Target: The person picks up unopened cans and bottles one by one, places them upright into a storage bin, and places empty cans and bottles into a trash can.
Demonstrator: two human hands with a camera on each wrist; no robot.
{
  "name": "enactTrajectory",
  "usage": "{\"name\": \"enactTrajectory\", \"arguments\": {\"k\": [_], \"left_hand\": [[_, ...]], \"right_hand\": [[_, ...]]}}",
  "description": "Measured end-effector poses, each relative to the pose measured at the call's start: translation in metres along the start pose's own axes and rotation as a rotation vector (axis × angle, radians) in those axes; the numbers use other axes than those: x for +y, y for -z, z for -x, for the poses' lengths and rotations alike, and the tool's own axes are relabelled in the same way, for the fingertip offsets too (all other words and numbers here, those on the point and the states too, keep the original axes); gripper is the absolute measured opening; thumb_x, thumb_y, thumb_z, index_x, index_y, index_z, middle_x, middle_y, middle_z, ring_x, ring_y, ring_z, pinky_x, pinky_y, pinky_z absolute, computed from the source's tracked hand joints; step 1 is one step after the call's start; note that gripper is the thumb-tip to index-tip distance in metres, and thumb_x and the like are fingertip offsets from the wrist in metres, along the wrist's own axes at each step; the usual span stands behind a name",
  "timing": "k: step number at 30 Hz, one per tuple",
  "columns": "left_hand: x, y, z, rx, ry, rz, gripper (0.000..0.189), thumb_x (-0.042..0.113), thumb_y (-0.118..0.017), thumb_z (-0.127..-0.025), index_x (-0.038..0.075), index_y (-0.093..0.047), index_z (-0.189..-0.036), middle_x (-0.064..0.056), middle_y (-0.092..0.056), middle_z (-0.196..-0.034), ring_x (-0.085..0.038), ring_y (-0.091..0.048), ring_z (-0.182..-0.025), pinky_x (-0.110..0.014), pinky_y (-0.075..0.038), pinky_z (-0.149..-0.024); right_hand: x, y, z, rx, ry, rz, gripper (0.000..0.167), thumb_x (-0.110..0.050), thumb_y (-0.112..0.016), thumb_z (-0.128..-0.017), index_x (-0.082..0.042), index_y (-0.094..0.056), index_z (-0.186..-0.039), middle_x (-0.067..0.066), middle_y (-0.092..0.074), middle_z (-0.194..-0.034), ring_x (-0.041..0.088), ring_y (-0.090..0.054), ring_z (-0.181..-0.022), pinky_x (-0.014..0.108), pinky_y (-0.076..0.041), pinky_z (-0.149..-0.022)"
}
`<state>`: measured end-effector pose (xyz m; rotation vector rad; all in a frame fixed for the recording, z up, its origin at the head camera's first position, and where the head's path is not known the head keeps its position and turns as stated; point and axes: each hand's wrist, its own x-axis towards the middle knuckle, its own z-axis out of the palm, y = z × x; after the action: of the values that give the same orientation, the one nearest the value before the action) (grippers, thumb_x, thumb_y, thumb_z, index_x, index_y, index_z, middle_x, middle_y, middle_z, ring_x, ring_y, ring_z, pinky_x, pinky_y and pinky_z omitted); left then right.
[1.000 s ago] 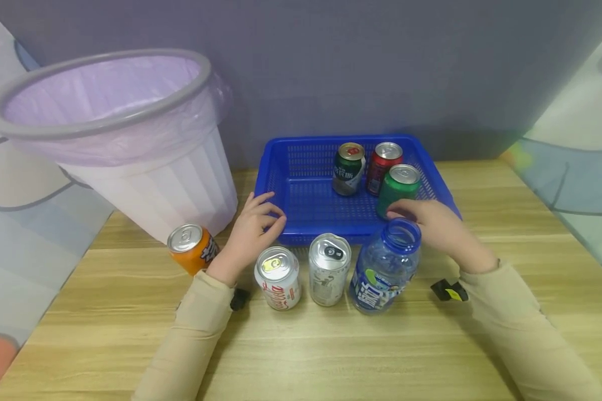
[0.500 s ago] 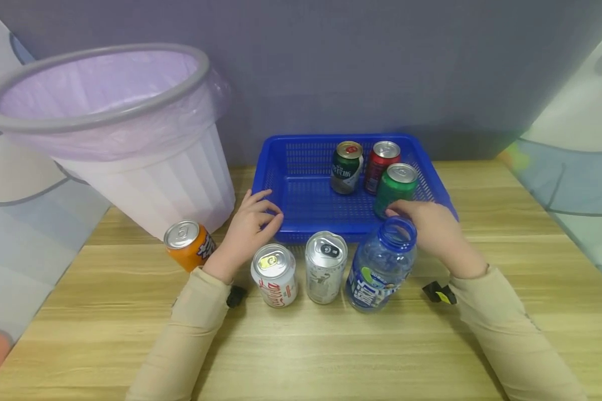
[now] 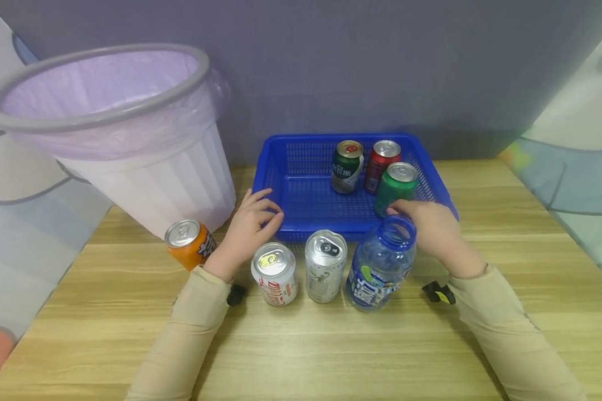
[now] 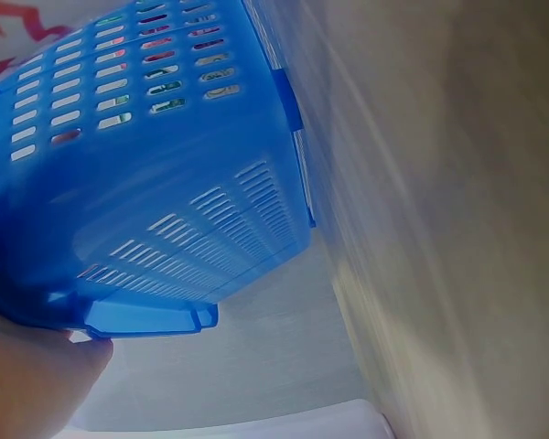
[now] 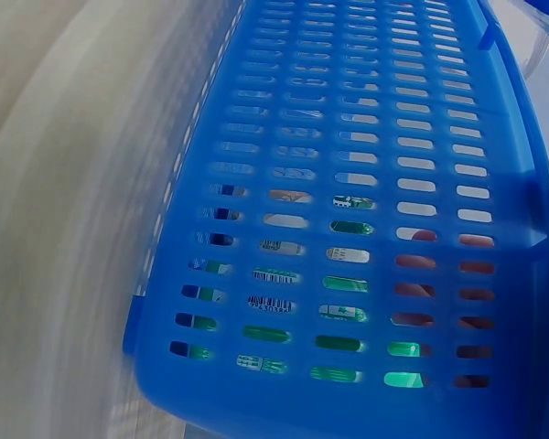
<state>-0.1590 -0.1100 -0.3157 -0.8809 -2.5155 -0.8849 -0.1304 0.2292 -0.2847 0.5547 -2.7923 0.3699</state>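
A blue slotted plastic basket [image 3: 311,225] stands on the table. My left hand [image 3: 248,228] grips its front-left corner, with thumb and index finger near each other at the rim; the left wrist view shows the hand [image 4: 37,375] against that rim. Over the front rim at the right, my right hand [image 3: 433,228] grips the basket, and its fingers [image 5: 416,277] show through the slots. Inside, a bright green can [image 3: 397,189] stands just behind those fingers. A red can [image 3: 378,170] and a dark green can [image 3: 346,172] are beside it. Some fingertips are hidden.
Before the basket stand a white Coca-Cola can [image 3: 276,281], a silver-white can [image 3: 325,273] and a clear blue bottle [image 3: 376,275] without a cap. An orange can [image 3: 193,250] is left of my left hand. A lined white bin [image 3: 175,178] rises at the left.
The view has shifted slightly. Both hands keep their places at the basket, and the cans and bottle have not visibly moved.
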Motion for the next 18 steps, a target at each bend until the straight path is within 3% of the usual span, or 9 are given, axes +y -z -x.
{"name": "enactTrajectory", "arguments": {"k": [10, 18], "left_hand": [[0.0008, 0.0035, 0.0010, 0.001, 0.021, 0.037, 0.030, 0.012, -0.058, -0.091, 0.001, -0.069, -0.066, -0.010, -0.069, -0.092, -0.035, -0.043, -0.130, -0.055, -0.008, -0.116], [0.0024, 0.0094, -0.0006, -0.087, 0.038, 0.032, 0.029, 0.018, -0.056, -0.094, 0.001, -0.072, -0.077, -0.012, -0.068, -0.106, -0.035, -0.038, -0.135, -0.056, -0.007, -0.116]], "right_hand": [[-0.0005, -0.0013, -0.0005, -0.004, -0.003, 0.000, 0.020, -0.025, -0.054, -0.096, -0.011, -0.068, -0.101, 0.009, -0.073, -0.089, 0.032, -0.067, -0.076, 0.050, -0.051, -0.066], [-0.0005, 0.0012, 0.0003, -0.019, -0.021, 0.005, 0.021, -0.026, -0.054, -0.096, -0.012, -0.068, -0.101, 0.010, -0.072, -0.088, 0.032, -0.066, -0.075, 0.050, -0.050, -0.066]]}}
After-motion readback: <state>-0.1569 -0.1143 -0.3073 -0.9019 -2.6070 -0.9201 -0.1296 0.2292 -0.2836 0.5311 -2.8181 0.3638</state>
